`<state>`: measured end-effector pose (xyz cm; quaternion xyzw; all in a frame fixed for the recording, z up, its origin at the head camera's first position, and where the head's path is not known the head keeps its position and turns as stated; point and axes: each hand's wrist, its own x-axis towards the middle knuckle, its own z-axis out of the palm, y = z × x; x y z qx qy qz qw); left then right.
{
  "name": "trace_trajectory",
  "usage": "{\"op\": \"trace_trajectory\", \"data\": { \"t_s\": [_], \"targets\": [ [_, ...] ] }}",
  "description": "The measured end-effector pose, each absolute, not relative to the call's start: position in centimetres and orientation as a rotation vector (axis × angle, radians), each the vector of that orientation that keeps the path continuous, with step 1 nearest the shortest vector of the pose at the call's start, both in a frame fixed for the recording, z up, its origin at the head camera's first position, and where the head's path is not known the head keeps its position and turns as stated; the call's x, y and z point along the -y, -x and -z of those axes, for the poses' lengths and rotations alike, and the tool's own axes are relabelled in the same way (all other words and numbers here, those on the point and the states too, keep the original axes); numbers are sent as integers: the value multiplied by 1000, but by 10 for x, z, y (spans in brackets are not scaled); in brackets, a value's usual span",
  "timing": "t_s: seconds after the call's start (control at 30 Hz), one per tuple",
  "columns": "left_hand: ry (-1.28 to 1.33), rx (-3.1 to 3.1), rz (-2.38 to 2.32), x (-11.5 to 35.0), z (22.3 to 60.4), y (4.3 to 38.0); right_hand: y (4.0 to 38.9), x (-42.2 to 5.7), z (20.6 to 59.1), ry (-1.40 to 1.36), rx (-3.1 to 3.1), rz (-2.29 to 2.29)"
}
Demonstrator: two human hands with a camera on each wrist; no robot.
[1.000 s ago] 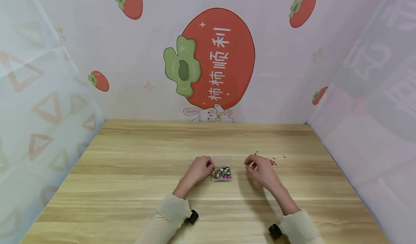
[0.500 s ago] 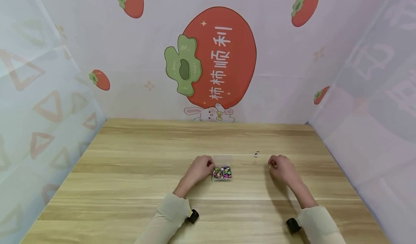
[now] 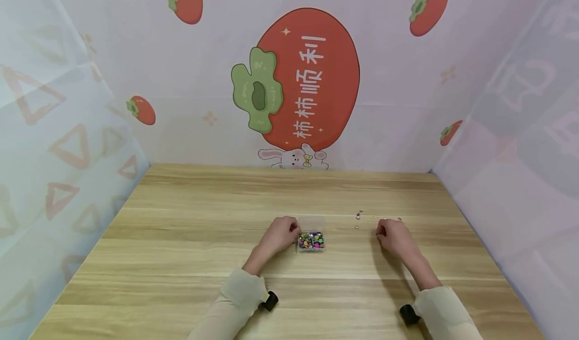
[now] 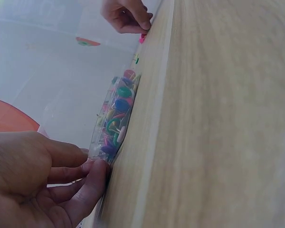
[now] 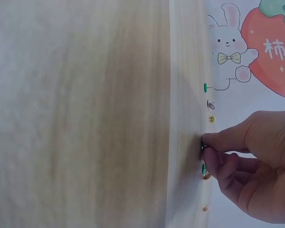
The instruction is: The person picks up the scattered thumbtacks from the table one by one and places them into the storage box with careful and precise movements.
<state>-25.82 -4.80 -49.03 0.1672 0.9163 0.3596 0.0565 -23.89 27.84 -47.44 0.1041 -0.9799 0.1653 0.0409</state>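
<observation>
On my head camera, a pale wall (image 3: 27,98) with faint triangle outlines fills the left edge of the frame. Lower left of centre, a cream sleeve (image 3: 238,297) with a small black wrist camera (image 3: 270,301) leads up to the left hand (image 3: 279,233). Its thumb and fingers pinch one end of a clear plastic box (image 4: 96,147), which I confirm on the left wrist feed. The box sits on the wood-grain table (image 3: 203,194), just right of the frame's centre and below it, packed with tacks (image 3: 312,240) in green, blue, purple and pink. Its see-through lid (image 3: 311,223) stands open on the far side. Above, at top centre, I see a large orange-red persimmon drawing (image 3: 332,83) with white lettering and a rabbit (image 3: 295,158) beneath. Further right, a few loose tacks (image 3: 358,217) lie scattered. Beside them, right of centre, is the right hand (image 3: 394,237). On the right wrist feed, its thumb and forefinger close on one small tack (image 5: 203,146) at the tabletop; I can't make out its colour. Green, yellow and orange tacks lie near those fingertips.
</observation>
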Motion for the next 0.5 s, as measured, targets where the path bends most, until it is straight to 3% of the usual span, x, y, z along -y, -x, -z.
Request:
{"op": "trace_trajectory", "data": {
  "t_s": [0.5],
  "targets": [
    [-504, -2772, -1097, 49, 489, 258, 234, -256, 461, -351, 2914, -632]
  ]
}}
